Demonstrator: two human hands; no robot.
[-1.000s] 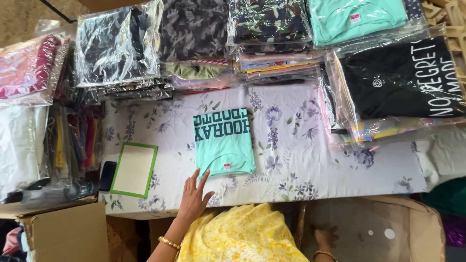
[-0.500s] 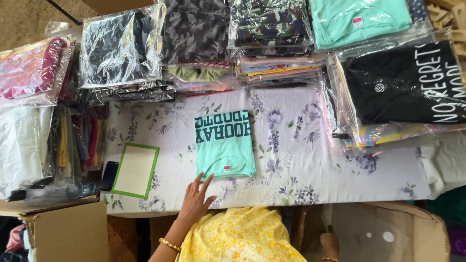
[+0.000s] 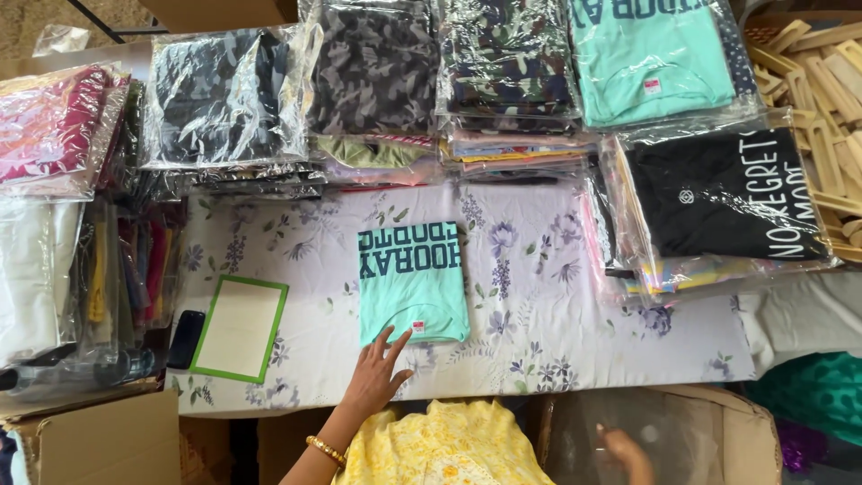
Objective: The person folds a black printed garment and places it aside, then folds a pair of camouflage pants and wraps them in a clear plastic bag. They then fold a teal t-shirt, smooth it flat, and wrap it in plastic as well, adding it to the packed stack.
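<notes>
A folded mint-green T-shirt (image 3: pixel 411 282) with dark lettering lies flat on the floral tablecloth (image 3: pixel 539 314), in the middle of the table. My left hand (image 3: pixel 377 377), with a gold bangle at the wrist, rests open at the shirt's near edge, fingertips touching its collar end. My right hand (image 3: pixel 624 449) is low at the right, inside an open cardboard box (image 3: pixel 718 422), behind clear plastic; its fingers are hard to make out.
Stacks of bagged folded shirts (image 3: pixel 377 81) line the far and side edges of the table. A green-framed white board (image 3: pixel 241 328) and a dark phone (image 3: pixel 186 339) lie at the left. Wooden hangers (image 3: pixel 826 99) pile at the far right. Another cardboard box (image 3: pixel 99 445) stands at lower left.
My left hand has slid forward until its fingertips touch the mint shirt's near edge. My right hand has come into view over the box at the right.
</notes>
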